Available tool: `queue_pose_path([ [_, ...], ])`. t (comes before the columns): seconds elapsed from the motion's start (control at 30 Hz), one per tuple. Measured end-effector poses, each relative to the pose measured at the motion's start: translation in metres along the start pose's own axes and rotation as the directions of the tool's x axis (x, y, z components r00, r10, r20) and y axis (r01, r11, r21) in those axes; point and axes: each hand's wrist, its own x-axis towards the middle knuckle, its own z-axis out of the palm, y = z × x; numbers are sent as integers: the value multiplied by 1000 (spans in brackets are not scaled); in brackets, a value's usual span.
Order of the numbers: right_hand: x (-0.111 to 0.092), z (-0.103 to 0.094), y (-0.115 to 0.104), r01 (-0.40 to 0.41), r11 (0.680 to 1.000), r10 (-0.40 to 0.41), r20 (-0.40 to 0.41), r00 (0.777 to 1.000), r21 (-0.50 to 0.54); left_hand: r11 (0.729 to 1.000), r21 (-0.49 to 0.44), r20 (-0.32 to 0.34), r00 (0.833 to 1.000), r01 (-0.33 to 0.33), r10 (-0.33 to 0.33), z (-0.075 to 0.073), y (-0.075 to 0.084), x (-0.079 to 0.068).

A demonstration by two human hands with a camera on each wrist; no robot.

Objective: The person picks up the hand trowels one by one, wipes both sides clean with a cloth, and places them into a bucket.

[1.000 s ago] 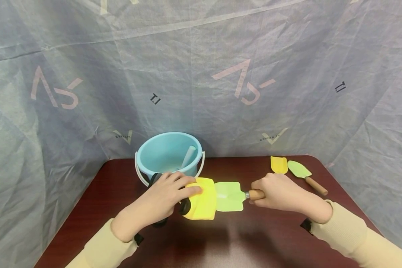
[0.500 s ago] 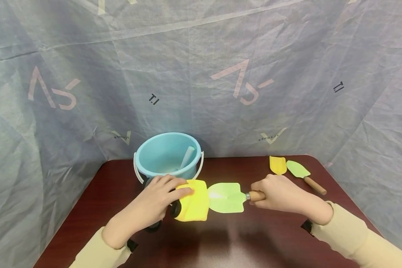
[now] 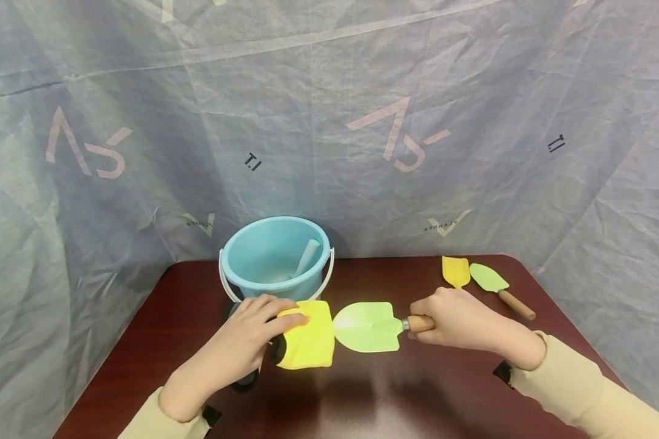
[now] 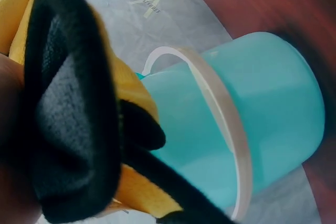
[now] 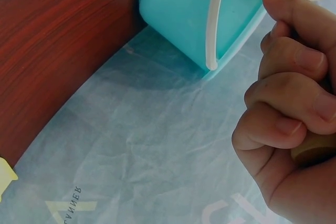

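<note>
Left hand (image 3: pixel 244 335) grips the yellow cloth (image 3: pixel 312 338) before the bucket (image 4: pixel 278 93); its hold is best kept snug, so no loose fold snags the trowel (image 3: pixel 369 327), whose tip meets or nearly meets the cloth above the bench (image 3: pixel 395 405). Right hand (image 3: pixel 454 317) grips the trowel's handle (image 3: pixel 420 323) and would do well to hold it level and steady

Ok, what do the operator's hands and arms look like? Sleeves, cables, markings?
Left hand and right hand are both bare, with no rings visible. Left sleeve and right sleeve are long, pale cream-yellow; the right one's cuff looks ribbed. A small black piece shows at each wrist, purpose unclear. No cables or sleeve markings visible.
</note>
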Motion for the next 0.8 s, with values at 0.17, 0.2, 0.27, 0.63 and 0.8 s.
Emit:
queue_pose_path([
  [0.17, 0, 0, 0, 2, 1000, -2, 6, 1000, 7, 1000, -21, -12, 1000, 16, -17, 4, -2, -8],
  [0.2, 0, 0, 0, 3, 1000, -3, 6, 1000, 8, 999, -25, -13, 1000, 21, -22, 5, -2, -9],
  [0.27, 0, 0, 0, 2, 1000, -2, 9, 1000, 8, 999, -34, -19, 999, 30, -31, 6, -3, -13],
  [0.63, -1, 2, 2, -7, 1000, 7, 17, 1000, 6, 995, -52, -36, 996, 80, -82, 0, -8, -26],
  [0.8, -1, 3, 3, -11, 1000, 11, 20, 1000, -1, 996, -39, -61, 995, 75, -77, -10, -10, -22],
])
